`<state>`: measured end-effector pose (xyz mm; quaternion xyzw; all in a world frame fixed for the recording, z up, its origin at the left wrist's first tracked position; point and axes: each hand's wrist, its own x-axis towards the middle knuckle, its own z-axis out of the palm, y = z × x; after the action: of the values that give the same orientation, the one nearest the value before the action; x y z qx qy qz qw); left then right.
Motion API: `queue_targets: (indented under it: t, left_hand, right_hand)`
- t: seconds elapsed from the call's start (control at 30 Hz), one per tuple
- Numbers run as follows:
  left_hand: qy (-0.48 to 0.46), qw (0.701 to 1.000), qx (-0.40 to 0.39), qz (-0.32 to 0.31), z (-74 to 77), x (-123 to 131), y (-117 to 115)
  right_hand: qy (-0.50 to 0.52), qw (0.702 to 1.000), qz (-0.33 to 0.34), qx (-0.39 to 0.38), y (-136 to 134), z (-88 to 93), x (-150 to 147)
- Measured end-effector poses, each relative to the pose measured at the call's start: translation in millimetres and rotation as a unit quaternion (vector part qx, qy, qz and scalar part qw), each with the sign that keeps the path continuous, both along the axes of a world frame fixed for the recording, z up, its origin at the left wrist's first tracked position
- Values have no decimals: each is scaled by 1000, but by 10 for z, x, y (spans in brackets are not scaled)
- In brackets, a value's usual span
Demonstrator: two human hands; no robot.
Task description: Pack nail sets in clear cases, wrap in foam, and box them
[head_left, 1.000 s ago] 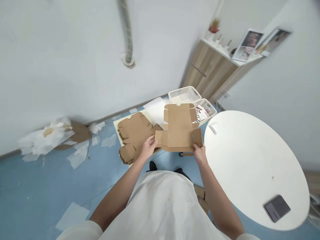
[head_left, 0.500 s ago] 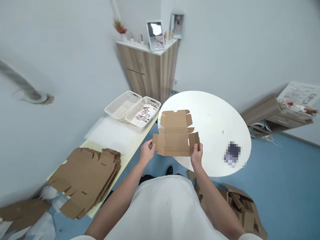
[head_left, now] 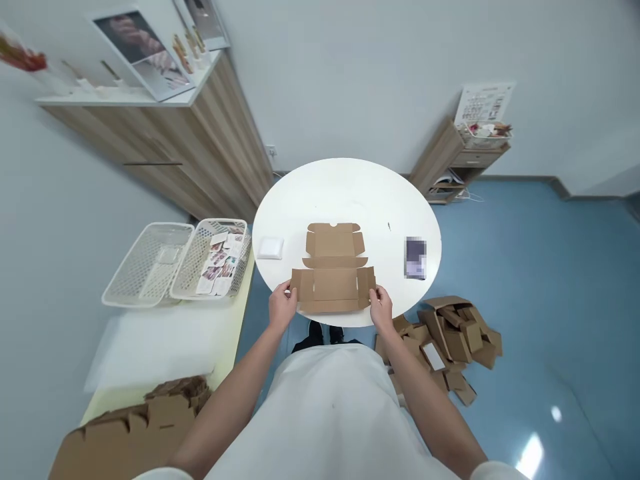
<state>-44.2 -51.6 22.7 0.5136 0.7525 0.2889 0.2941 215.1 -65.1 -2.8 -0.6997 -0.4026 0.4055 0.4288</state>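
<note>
A flat, unfolded brown cardboard box (head_left: 335,285) lies over the near part of the round white table (head_left: 350,180), its notched flap pointing away from me. At its near left corner, my left hand (head_left: 283,307) pinches the side flap between thumb and fingers. My right hand (head_left: 381,309) grips the side flap at the opposite corner the same way. Whether the near edge rests on the tabletop or is held slightly above it, I cannot tell. A small white packet (head_left: 271,248) lies on the table left of the cardboard.
On the side table at left stand two white baskets (head_left: 150,263), one holding printed cards (head_left: 220,263). Nearer is a stack of flat cardboard (head_left: 130,433). Folded boxes (head_left: 457,340) pile on the floor at right. A pixelated dark item (head_left: 415,259) lies on the round table.
My view has turned to the right, bringing the round table to the centre. Both hands have kept hold of the cardboard, which is now squarely in front of me over the table.
</note>
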Motion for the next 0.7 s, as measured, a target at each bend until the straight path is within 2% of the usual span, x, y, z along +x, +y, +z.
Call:
queue_targets:
  t: [0.1, 0.23, 0.37, 0.43, 0.47, 0.57, 0.7]
  left_hand:
    - [-6, 999, -25, -29, -66, -23, 155]
    - [4, 996, -63, -61, -178, -14, 324]
    - [138, 987, -47, -69, -224, 93, 335]
    - [224, 970, -28, -88, -210, 184, 291]
    - [248, 961, -23, -117, -199, 237, 267]
    - [279, 938, -35, -202, -175, 422, 227]
    - [284, 927, -69, -234, -186, 716, 298]
  right_hand:
    - [6, 999, 20, -29, 40, -67, 36]
    - [-46, 998, 34, -34, 95, -154, 48]
    - [-105, 993, 40, -43, 153, -206, 137]
    - [-164, 986, 4, -39, 180, -209, 289]
    - [-202, 979, -19, -35, 193, -208, 396]
    - [-316, 945, -72, -34, 230, -212, 799]
    - [-390, 917, -67, -50, 311, -279, 1297]
